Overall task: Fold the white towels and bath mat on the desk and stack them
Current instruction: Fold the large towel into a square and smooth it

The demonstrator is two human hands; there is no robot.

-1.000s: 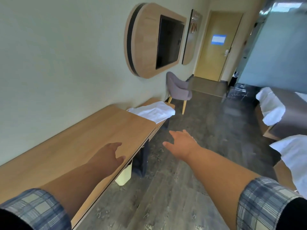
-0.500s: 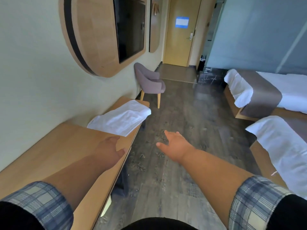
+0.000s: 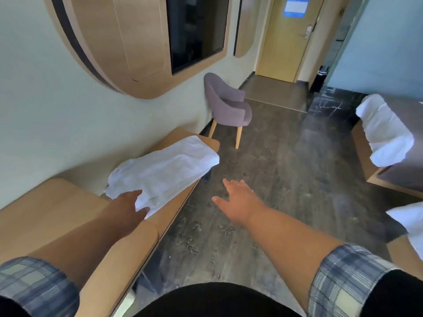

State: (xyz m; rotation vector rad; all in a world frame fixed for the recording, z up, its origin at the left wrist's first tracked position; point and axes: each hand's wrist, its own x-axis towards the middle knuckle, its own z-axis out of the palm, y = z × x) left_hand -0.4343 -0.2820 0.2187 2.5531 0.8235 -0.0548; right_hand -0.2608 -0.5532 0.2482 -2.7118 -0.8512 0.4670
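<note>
Since half a second ago the person has drawn nearer along the tabletop, and the left hand, which then lay over bare wood short of the linen, now reaches the near end of the white towels. Its grip is released: the fingers are stretched forward over the towels' near corner and the thumb lies along the edge, though whether they press the cloth or only hover cannot be told. The towels lie in a loose, rumpled pile on the far lower section of the tabletop, close to the wall, with their far corner hanging slightly past the front edge. The right hand is out over the dark floor, apart from the tabletop's front edge, its grip also released, fingers spread and holding nothing. Both forearms are bare, with plaid sleeves rolled up. Beyond the tabletop stands a grey chair on wooden legs. A rounded wooden wall panel hangs above, and a bed with white bedding stands at the right.
</note>
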